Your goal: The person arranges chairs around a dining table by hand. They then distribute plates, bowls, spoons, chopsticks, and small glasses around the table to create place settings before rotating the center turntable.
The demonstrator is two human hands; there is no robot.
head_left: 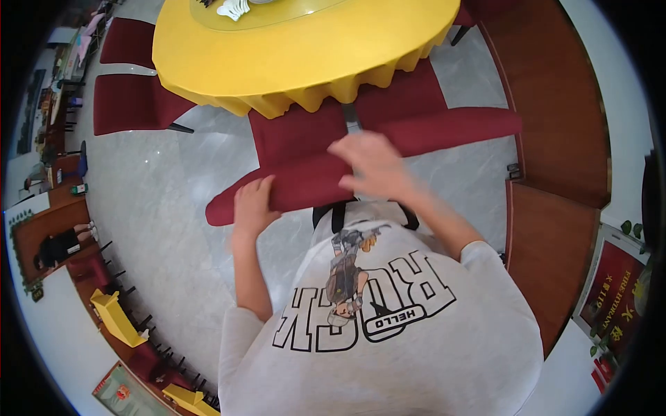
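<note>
- Nearest to us, our pale shirt (416,364) fills the bottom centre of the frame, its printed lettering upside down.
- Our left hand (256,210), left of centre, lies at the left chair's backrest with fingers bent and thumb apart; we cannot tell whether it grips the fabric or only rests there.
- Our right hand (374,165), at the centre, is blurred, with thumb and fingers spread and nothing held; its contact with the chair is unclear.
- Mid-frame, the left chair (312,177) has its red backrest towards us and its seat partly under the tablecloth. The right chair (458,132) is beside it, right of centre, with a narrow gap between the 2 seats.
- For good handling, we judge that each palm should sit near an end of the same backrest, pressing evenly so the chair stays square. Our right fingers should be clear of the gap between the 2 chairs, where they could be pinched.
- We should also mind the hem of the yellow tablecloth (298,66), upper centre, lest the seats drag it.
- Farther off, 2 more red chairs (125,104) stand upper left, and a person in black (62,246) is at the far left edge.
</note>
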